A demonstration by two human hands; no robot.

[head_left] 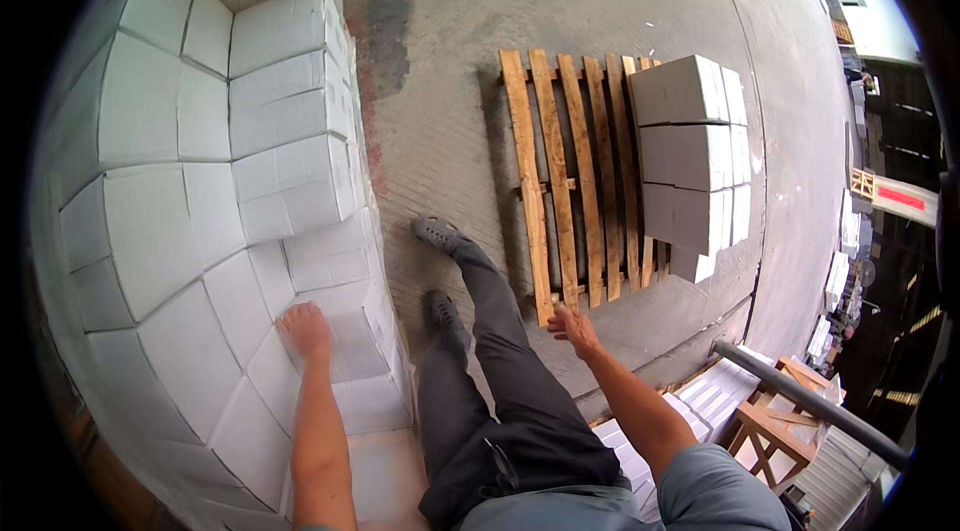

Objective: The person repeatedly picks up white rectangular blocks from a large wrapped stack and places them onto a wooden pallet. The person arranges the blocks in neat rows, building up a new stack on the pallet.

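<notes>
On the left rises a tall stack of white cartons (165, 231). My left hand (305, 329) is at the back edge of one white carton (352, 323) on a lower step of the stack, its fingers curled against that edge; the fingertips are partly hidden. My right hand (575, 329) hangs in the air by the near corner of a wooden pallet (545, 201), fingers apart, holding nothing. Several white cartons (680, 156) stand in a row along the pallet's right side, with bare slats to their left.
Concrete floor (440, 61) lies between the stack and the pallet, where my shoes (437, 231) stand. At lower right are a grey metal bar (800, 396), a wooden crate frame (770, 436) and more white packages (715, 396). Further goods line the far right.
</notes>
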